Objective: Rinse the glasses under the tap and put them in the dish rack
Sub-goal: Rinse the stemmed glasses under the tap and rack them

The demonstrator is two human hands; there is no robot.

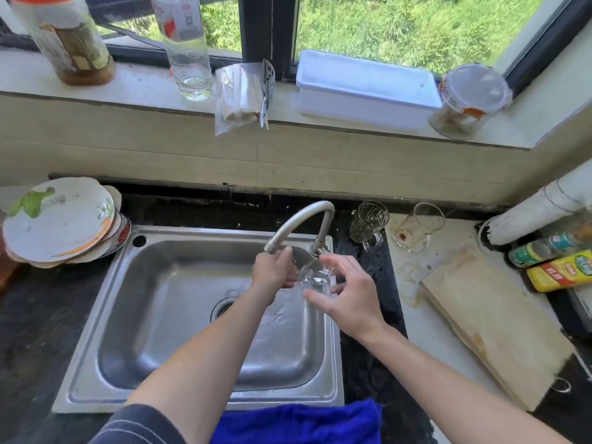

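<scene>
A clear glass [315, 277] is held over the steel sink [153, 290], just below the spout of the curved tap [301, 219]. My left hand [272, 270] grips its left side. My right hand [349, 293] holds its right side with thumb and fingertips. Water splashes on the sink floor beneath. Two more glasses stand on the counter right of the tap: a patterned mug glass [368, 224] and a plain mug glass [419, 227] with brown residue. No dish rack is visible.
Stacked dirty plates [61, 219] sit left of the sink. A wooden cutting board [493, 322] and seasoning bottles [557, 264] lie to the right. A blue cloth [298, 423] hangs at the front edge. Bottles, a white box [365, 88] and a jar line the windowsill.
</scene>
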